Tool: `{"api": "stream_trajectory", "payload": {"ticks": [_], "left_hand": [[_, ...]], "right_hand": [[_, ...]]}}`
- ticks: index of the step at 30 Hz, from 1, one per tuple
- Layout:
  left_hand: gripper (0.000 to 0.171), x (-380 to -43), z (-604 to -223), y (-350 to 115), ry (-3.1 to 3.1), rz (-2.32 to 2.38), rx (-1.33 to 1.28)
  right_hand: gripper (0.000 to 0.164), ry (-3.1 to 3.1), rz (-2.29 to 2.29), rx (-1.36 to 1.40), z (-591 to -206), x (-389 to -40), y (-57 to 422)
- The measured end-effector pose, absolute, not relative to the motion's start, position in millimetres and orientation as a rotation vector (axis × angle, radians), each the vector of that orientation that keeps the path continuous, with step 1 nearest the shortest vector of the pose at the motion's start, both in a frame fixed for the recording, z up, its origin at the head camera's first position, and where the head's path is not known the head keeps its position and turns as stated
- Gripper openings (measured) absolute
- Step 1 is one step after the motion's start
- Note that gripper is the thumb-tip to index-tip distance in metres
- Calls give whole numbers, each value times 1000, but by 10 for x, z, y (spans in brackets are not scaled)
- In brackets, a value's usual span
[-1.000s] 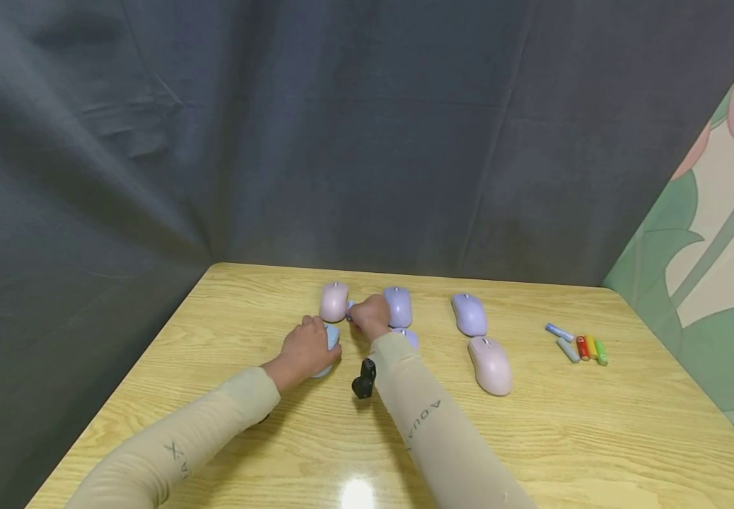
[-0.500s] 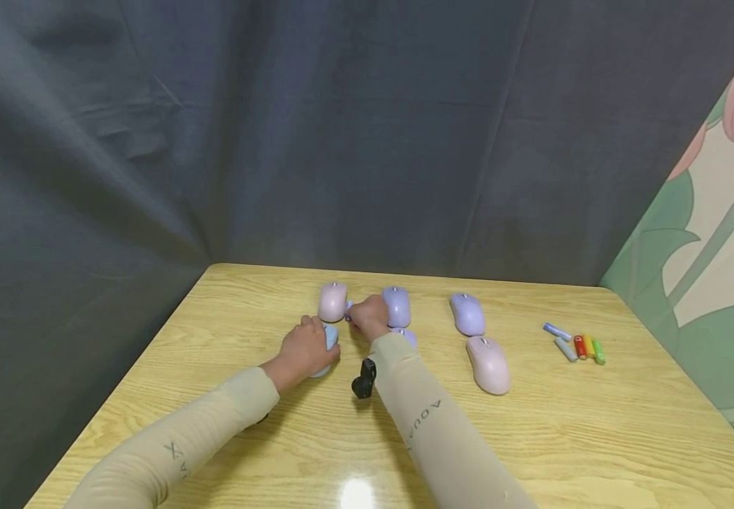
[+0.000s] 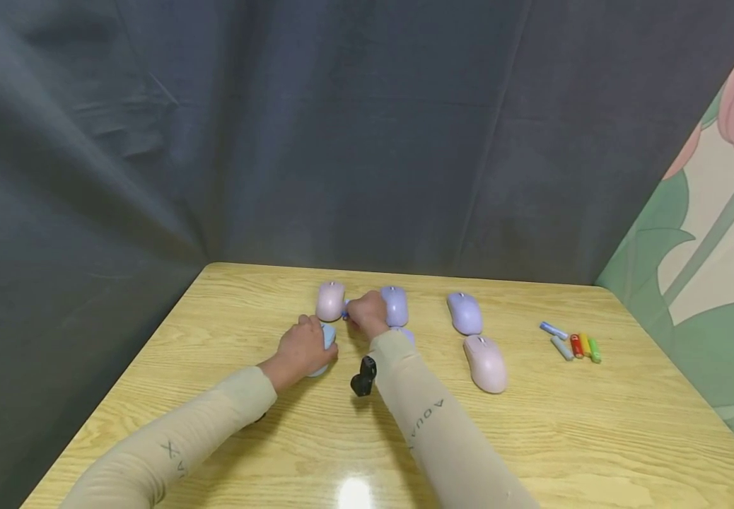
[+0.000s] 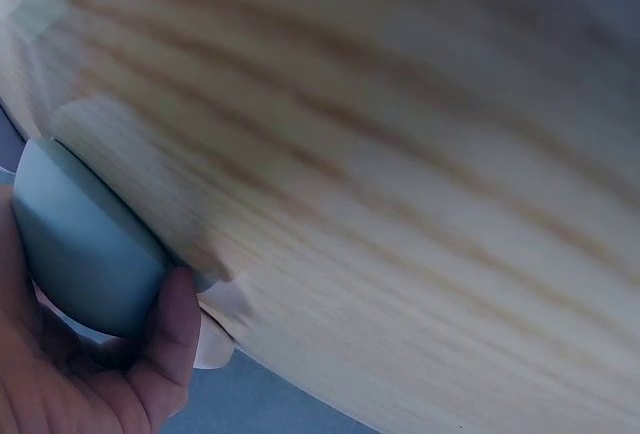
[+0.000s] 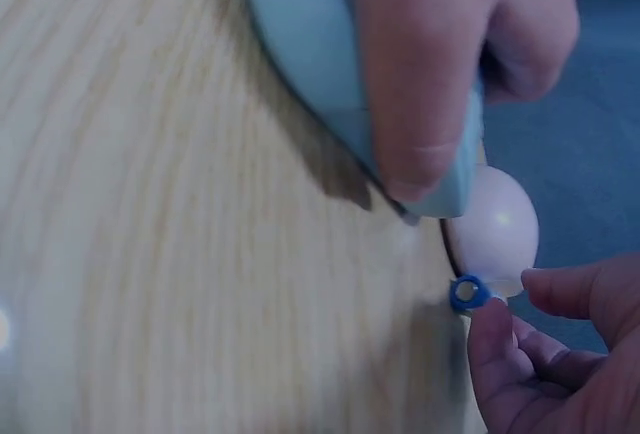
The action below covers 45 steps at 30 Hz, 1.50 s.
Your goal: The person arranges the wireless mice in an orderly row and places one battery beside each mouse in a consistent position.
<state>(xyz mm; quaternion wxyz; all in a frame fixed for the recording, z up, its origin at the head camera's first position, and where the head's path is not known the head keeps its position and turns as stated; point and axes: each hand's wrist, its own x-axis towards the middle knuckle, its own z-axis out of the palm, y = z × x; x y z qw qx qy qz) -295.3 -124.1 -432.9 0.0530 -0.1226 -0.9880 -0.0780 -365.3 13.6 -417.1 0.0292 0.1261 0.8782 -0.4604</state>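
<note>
A light blue computer mouse (image 4: 85, 229) lies under my left hand (image 3: 300, 348), which grips it by its sides. Just beyond it, my right hand (image 3: 368, 311) pinches a small blue battery (image 5: 467, 294) between thumb and fingers. The battery's ring-shaped end shows in the right wrist view; the rest is mostly hidden. A pale pink mouse (image 3: 330, 302) stands immediately left of the battery. To the right of my right hand is a lavender mouse (image 3: 395, 307), and another lavender mouse (image 3: 404, 334) is partly covered by my wrist.
Farther right on the wooden table (image 3: 571, 431) are a lavender mouse (image 3: 465, 314) and a pink mouse (image 3: 486, 365). Several batteries lie beyond them, among them a red one (image 3: 576, 346) and a green one (image 3: 595, 350). A dark curtain (image 3: 367, 141) hangs behind the table.
The head view has turned slightly, so everything on the table sits a little farther left. Both hands keep nearly the same places and holds.
</note>
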Motion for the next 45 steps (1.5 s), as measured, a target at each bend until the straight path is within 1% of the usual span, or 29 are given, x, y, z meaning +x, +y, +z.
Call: {"api": "stream_trajectory", "payload": {"ticks": [6, 16, 26, 32, 36, 45], "left_hand": [[58, -2953, -4319, -1244, -3011, -206, -366], [60, -2967, -4326, -1255, -3010, -199, -366], [60, -2961, -4330, -1259, -3005, -224, -372], [59, -2951, -4331, -1258, -3008, -242, -376], [58, -2957, -4336, -1256, -3006, -248, -372], [58, -2947, -4329, -1249, -3006, -251, -378]], "right_hand": [[14, 2631, -1573, 359, -4003, -3641, 197], [25, 2390, -1804, 238, -3680, -3567, 434], [39, 2157, -1850, 217, -3462, -3579, 753], [46, 2125, -1809, 133, -3362, -3531, 1015], [49, 2123, -1800, 99, -3320, -3490, 1195], [50, 2106, -1820, 72, -3257, -3386, 1600]]}}
